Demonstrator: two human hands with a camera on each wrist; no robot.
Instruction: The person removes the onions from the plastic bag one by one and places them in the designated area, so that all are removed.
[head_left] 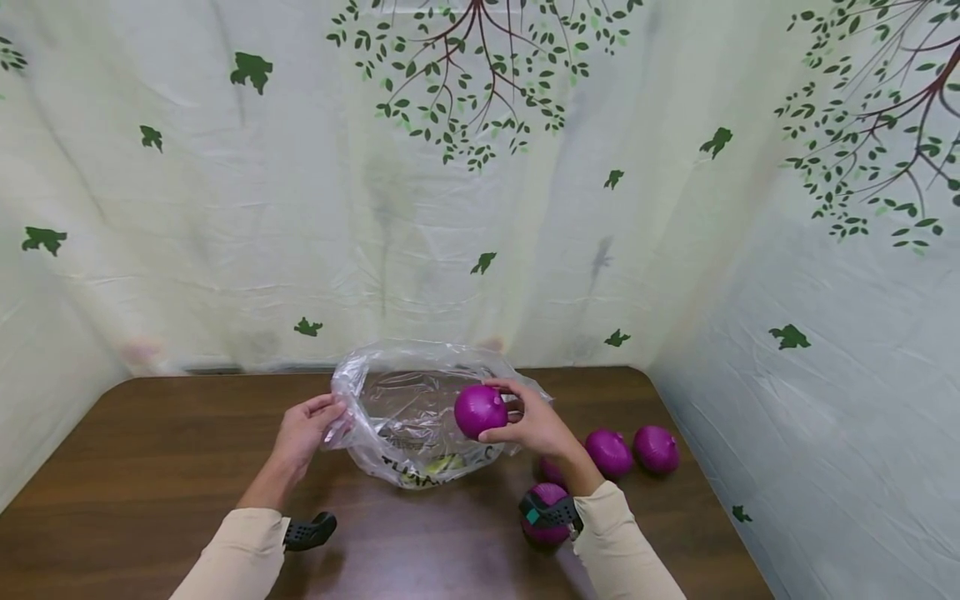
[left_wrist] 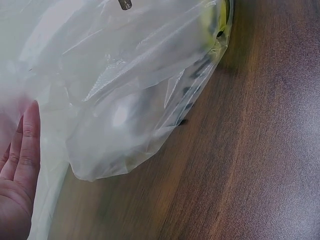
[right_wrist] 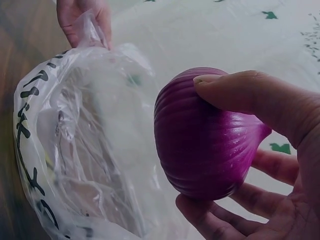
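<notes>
A clear plastic bag (head_left: 420, 467) with dark printed lettering stands on the table, its mouth spread wide. My left hand (head_left: 302, 429) pinches the bag's left rim between thumb and fingers; in the left wrist view only part of that hand (left_wrist: 20, 170) shows at the left edge. Between thumb and fingers, my right hand (head_left: 536, 421) holds a purple onion (head_left: 480, 412) over the right side of the bag's mouth. Close up in the right wrist view, the onion (right_wrist: 205, 135) shows ridged, glossy skin, with the bag's opening (right_wrist: 95, 150) to its left.
Several more purple onions lie to the right on the brown wooden table (head_left: 187, 450): one far right (head_left: 657, 450), one beside it (head_left: 608, 453), one partly behind the right wrist (head_left: 546, 533), another mostly hidden by the forearm. A leaf-patterned curtain (head_left: 300, 208) hangs behind the table.
</notes>
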